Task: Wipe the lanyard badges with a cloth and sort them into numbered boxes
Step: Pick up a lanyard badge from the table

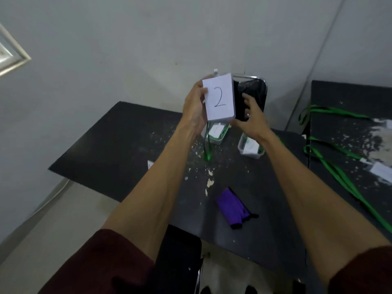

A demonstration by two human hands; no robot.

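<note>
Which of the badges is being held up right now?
The badge marked 2, pinched in the left hand; the others lie in the boxes and on the side table.

Dark maroon sleeves [106,262] pushed up past elbows, bare forearms [157,177]

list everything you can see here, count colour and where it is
badge marked 2: one, white, held up over the table's far edge
lanyard on that badge: one, green, hanging below the left hand
boxes: two, clear, badges inside, far middle of the table
cloth: one, purple with black trim, near middle of the table
loose lanyards: at least two, green, on the right table
badge: one, white, on the right table
tables: two, black, speckled with pale flakes
chair back: one, black, behind the badge
left hand: grip on the badge's left edge
right hand: at the badge's lower right, contact unclear
</note>
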